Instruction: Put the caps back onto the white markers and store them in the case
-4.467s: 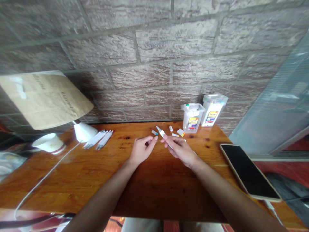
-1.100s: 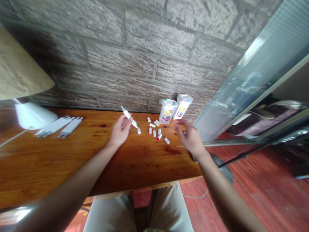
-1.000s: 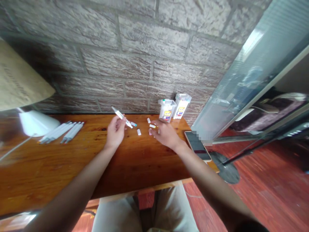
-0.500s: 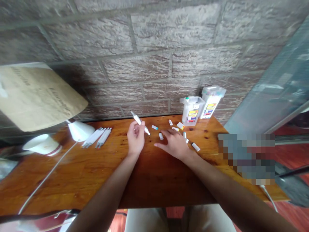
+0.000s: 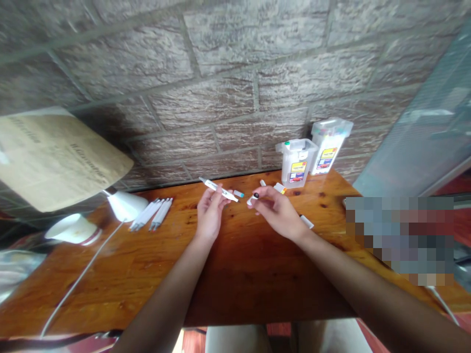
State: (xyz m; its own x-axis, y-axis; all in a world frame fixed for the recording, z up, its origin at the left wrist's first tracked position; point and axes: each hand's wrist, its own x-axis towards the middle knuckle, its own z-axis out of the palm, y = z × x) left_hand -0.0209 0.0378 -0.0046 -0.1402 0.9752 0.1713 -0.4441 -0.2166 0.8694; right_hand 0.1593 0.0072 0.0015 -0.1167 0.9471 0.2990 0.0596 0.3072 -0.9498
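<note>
Between the fingers of my left hand (image 5: pixel 209 215) is a white marker (image 5: pixel 217 188), tilted, with both its ends uncapped. My right hand (image 5: pixel 277 213) pinches a small white cap with a dark end (image 5: pixel 253 198), held a short way right of the marker's lower tip and apart from it. Behind the marker lies a white cap with a blue end (image 5: pixel 238 193). More loose caps (image 5: pixel 280 188) lie behind my right hand, one with an orange-yellow end. A dark-ended cap (image 5: pixel 306 222) rests beside my right wrist; other caps may be hidden under the hand.
Two clear plastic marker boxes (image 5: pixel 300 164) stand at the back right by the brick wall. Several capped markers (image 5: pixel 152 214) lie left of my left hand, near a white lamp base (image 5: pixel 127 205), its cord (image 5: pixel 83 274) and a tipped paper cup (image 5: pixel 73 229). A blurred-out item sits at the right.
My right hand has closed on a cap from the table and lifted it toward the marker. The marker in my left hand has turned to a flatter angle. The view has shifted slightly.
</note>
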